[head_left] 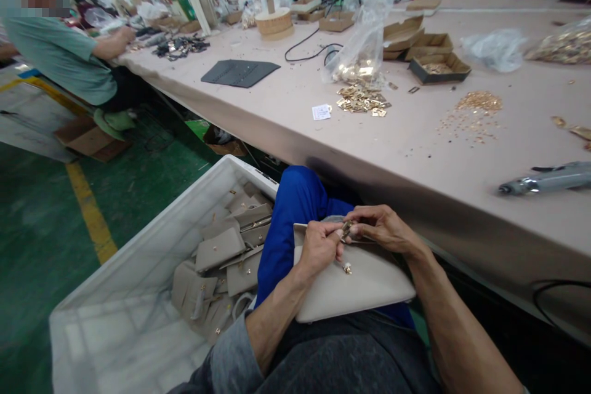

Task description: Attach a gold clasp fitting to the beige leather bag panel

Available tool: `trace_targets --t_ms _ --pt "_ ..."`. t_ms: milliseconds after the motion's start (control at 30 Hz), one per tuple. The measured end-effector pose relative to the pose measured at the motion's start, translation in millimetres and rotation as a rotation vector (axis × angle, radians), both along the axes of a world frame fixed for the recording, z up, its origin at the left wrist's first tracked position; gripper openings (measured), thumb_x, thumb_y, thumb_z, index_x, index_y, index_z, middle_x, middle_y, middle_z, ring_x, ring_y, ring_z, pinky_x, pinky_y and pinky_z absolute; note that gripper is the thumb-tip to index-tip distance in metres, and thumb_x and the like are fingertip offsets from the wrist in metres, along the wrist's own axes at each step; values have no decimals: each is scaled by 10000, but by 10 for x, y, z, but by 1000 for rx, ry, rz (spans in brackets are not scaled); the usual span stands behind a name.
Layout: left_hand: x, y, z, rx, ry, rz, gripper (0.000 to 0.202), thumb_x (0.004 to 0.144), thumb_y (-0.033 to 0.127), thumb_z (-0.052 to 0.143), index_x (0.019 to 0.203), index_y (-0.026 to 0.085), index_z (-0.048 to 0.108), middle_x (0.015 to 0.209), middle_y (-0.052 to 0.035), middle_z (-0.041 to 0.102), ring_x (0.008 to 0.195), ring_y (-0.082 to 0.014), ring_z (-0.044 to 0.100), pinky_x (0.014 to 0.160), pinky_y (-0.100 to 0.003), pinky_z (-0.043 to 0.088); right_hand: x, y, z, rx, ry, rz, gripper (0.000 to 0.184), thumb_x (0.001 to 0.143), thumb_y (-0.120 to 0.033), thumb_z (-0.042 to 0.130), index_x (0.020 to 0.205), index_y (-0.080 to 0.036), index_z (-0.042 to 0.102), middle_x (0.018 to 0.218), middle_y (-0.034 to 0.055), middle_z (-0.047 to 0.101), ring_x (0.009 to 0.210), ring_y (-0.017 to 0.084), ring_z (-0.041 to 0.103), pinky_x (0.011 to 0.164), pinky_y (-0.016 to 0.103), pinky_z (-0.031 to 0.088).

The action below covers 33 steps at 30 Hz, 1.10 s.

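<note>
A small gold metal clasp (347,229) sits at the top edge of a flat beige leather bag panel (355,286) lying on the person's lap. The left hand (319,247) and right hand (385,229) both pinch the clasp with closed fingertips. Beside the left knee, a white plastic bin (138,265) holds more beige pieces. Ahead, a pink worktable (415,135) carries a grey electric screwdriver (549,179).
</note>
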State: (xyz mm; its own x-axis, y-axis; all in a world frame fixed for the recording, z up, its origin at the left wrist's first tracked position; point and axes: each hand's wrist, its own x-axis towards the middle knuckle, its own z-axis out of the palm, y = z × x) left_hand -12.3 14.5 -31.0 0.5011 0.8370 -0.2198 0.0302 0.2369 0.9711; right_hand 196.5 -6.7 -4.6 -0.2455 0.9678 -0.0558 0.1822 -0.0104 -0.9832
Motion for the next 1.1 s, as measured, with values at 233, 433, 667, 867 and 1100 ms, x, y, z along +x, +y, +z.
trace_targets --t_ms 233,433,667,867,1100 --pt "-11 -24 56 -48 -17 -15 342 899 399 681 833 88 807 498 -9 575 359 -83 466 389 -180 407 42 77 51 -36 12 81 315 876 -475 791 975 -177 825 857 54 745 760 184 639 696 270 492" --pt "19 -50 139 -76 -45 8 357 869 422 700 783 89 795 487 -5 559 356 -77 442 383 -184 399 48 97 139 -41 -54 101 283 894 -460 772 926 -187 840 819 56 740 731 189 636 666 274 498" --pt "43 -43 130 -83 -81 57 341 880 398 684 848 84 813 511 -10 579 378 -86 462 395 -198 443 -30 5 39 124 -136 -75 341 909 -493 779 1065 -196 843 865 73 753 757 205 683 676 293 534" --pt "85 -83 103 -129 -139 129 306 839 334 690 896 64 822 530 -23 607 411 -100 496 432 -218 500 -154 -126 9 298 -250 -141 274 995 -410 695 1168 -236 818 881 59 748 744 186 686 689 304 534" --pt "97 -123 90 -113 -138 158 364 858 374 705 1002 65 832 555 -30 636 421 -111 541 450 -219 518 -214 -167 29 378 -237 -154 259 1014 -380 666 1214 -278 797 914 57 753 775 194 700 727 325 551"
